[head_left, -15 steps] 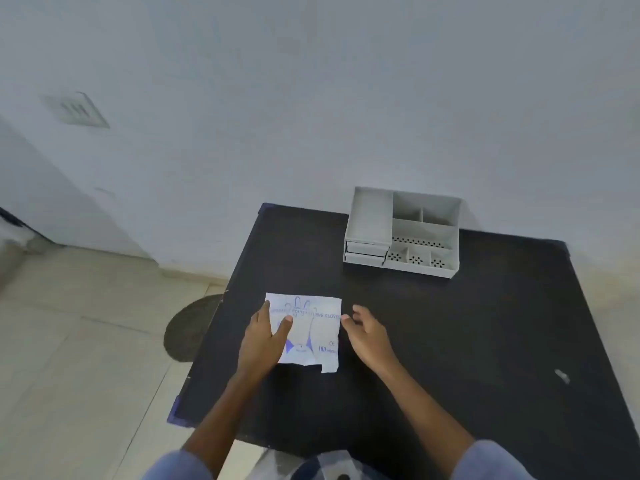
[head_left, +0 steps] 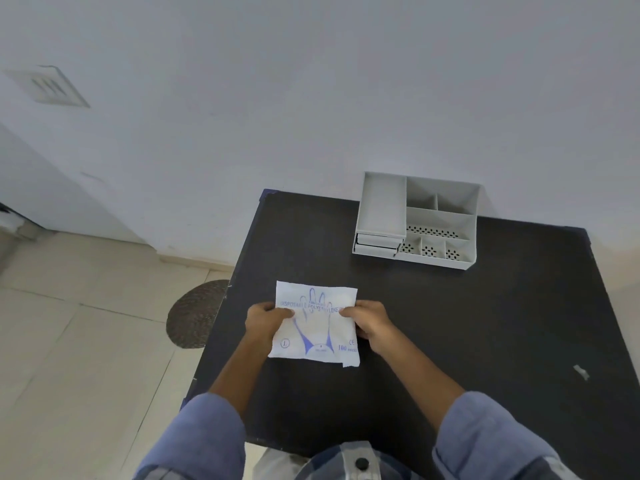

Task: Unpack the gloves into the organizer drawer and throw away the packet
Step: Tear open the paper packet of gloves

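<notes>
A white glove packet (head_left: pixel 317 327) with a blue hand print and lettering is held just above the black table (head_left: pixel 485 341), near its left side. My left hand (head_left: pixel 265 322) grips the packet's left edge, thumb on top. My right hand (head_left: pixel 369 322) grips its right edge the same way. The grey organizer (head_left: pixel 417 220) stands at the table's far edge by the wall, with open compartments on top and two shut drawers (head_left: pixel 377 244) at its front left. No loose gloves are visible.
A small crumpled scrap (head_left: pixel 581 371) lies on the table at the right. A round dark mat (head_left: pixel 197 313) lies on the tiled floor left of the table. A white wall rises directly behind the organizer.
Both hands have closed on the packet's side edges and lifted it slightly; before, the left hand lay on it and the right hand hovered open beside it.
</notes>
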